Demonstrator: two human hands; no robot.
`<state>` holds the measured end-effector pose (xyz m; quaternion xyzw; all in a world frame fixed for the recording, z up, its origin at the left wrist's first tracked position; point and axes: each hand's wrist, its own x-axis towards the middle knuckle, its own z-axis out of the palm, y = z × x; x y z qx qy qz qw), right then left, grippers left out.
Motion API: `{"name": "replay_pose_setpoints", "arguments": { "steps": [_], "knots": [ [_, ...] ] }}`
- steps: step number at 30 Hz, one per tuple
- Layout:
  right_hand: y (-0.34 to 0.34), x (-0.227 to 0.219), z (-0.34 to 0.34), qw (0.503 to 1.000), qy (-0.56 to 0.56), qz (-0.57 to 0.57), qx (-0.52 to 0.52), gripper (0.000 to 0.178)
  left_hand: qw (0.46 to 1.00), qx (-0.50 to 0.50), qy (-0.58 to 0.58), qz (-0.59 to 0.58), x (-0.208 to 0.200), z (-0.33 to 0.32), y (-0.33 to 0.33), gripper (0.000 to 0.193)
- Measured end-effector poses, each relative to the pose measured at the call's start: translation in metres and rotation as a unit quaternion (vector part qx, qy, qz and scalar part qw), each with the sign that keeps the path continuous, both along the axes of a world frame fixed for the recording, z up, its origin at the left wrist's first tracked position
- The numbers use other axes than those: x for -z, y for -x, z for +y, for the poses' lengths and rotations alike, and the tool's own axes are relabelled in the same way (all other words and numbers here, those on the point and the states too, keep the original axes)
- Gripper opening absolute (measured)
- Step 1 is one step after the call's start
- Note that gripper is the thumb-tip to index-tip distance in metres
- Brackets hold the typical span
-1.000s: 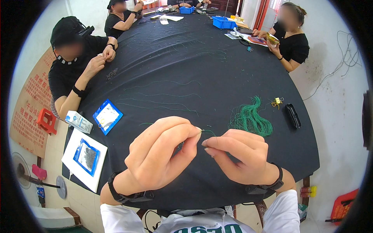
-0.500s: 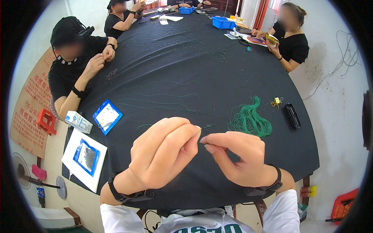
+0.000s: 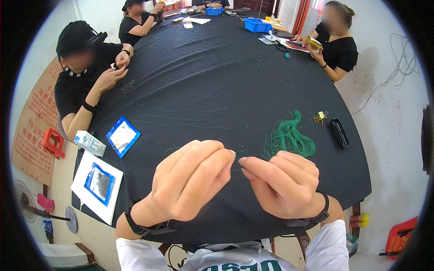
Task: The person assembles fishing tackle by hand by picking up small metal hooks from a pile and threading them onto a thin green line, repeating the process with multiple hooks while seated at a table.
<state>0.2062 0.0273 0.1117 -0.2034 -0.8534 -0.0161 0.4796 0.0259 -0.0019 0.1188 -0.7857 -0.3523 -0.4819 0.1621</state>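
Observation:
My left hand (image 3: 192, 180) is closed in a pinch above the near part of the black-clothed table, with green thread (image 3: 239, 151) poking out past its fingertips. A tiny dark bit shows at that pinch, too small to name. Just to its right, my right hand (image 3: 287, 183) pinches thumb against forefinger, and a short stretch of green thread runs from its tips toward the left hand. The two sets of fingertips are close but apart. Beyond the right hand lies a loose bundle of green threads (image 3: 289, 135).
Single threads lie across the black tablecloth (image 3: 181, 140). Left are a blue-edged packet (image 3: 123, 137), a carton (image 3: 90, 142) and a white board (image 3: 113, 198) bearing another packet (image 3: 99, 184). Right are yellow clips (image 3: 320, 116) and a black case (image 3: 339, 133). Several people sit around the table.
My right hand has shifted slightly right, its fingers curling more, and the gap between my fingertips has widened a little. The co-worker at the left has moved their hands.

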Motion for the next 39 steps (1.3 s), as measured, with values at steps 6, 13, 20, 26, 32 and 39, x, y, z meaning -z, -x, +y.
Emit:
{"name": "replay_pose_setpoints", "arguments": {
  "steps": [6,13,20,26,32,39],
  "knots": [
    [0.001,0.002,0.002,1.0,-0.003,0.002,0.004,0.028,1.0,0.006,0.009,-0.007,0.0,-0.001,0.0,0.021],
    [0.003,0.002,0.002,1.0,-0.001,0.014,-0.004,0.025,1.0,0.007,0.004,-0.002,0.001,-0.001,0.001,0.021],
    [-0.001,-0.005,-0.003,1.0,-0.017,0.005,0.003,0.027,1.0,0.012,-0.006,0.016,0.001,-0.001,0.002,0.02],
    [-0.007,-0.008,-0.002,0.998,-0.053,-0.009,0.015,0.029,0.999,0.02,-0.015,0.02,0.001,-0.001,0.0,0.019],
    [-0.008,-0.01,0.001,0.998,-0.065,0.001,-0.003,0.032,0.999,0.051,-0.007,0.003,0.004,0.0,0.0,0.021],
    [-0.015,-0.018,-0.002,0.999,-0.026,-0.027,-0.002,0.034,0.994,0.097,0.039,-0.015,0.0,-0.002,-0.001,0.022]
  ]
}}
